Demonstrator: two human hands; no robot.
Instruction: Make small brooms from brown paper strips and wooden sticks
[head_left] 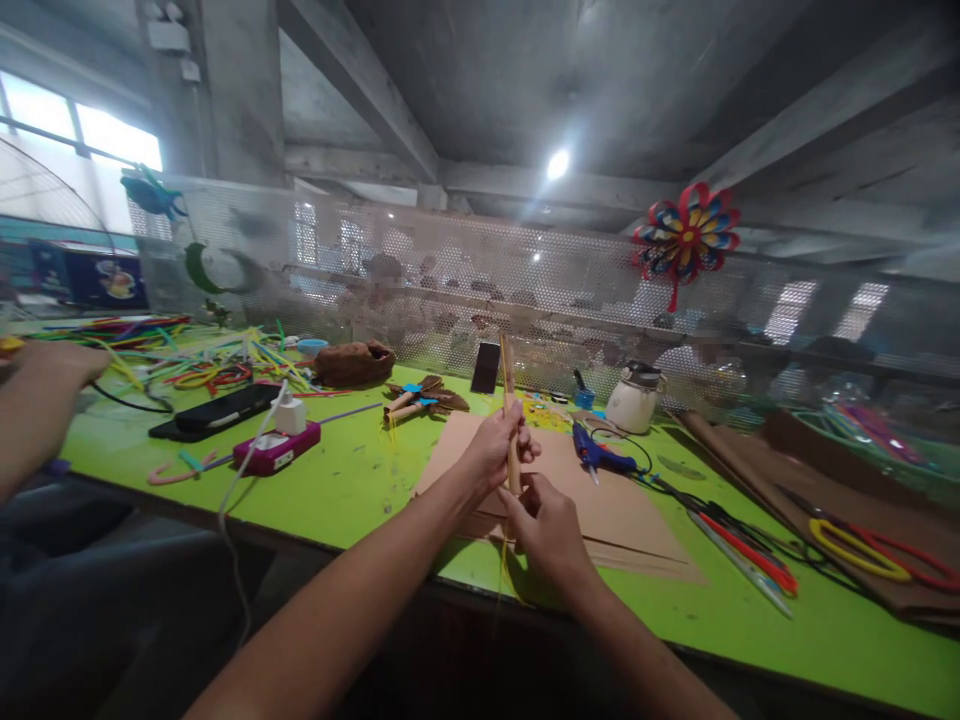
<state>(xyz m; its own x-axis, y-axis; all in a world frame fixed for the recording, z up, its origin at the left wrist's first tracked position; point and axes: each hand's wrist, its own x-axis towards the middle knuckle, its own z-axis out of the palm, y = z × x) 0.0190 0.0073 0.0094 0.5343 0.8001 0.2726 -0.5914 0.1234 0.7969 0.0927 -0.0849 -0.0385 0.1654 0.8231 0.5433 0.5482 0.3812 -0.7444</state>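
My left hand is closed around a slender tan stick, held upright above the green table. It looks like rolled brown paper. At the stick's lower end, the thumb and fingers of my right hand pinch together on it. Fine yellow strands hang beneath my hands past the table's front edge. Under them lie flat brown paper sheets. A blue glue gun rests on the sheets to the right. Left of the sheets are brown paper pieces with similar tan sticks and blue bits.
On the left sit a magenta power strip, a black phone and tangled coloured strips. Another person's arm reaches in there. A cream jug stands behind; scissors and pens lie right. A mesh screen runs behind.
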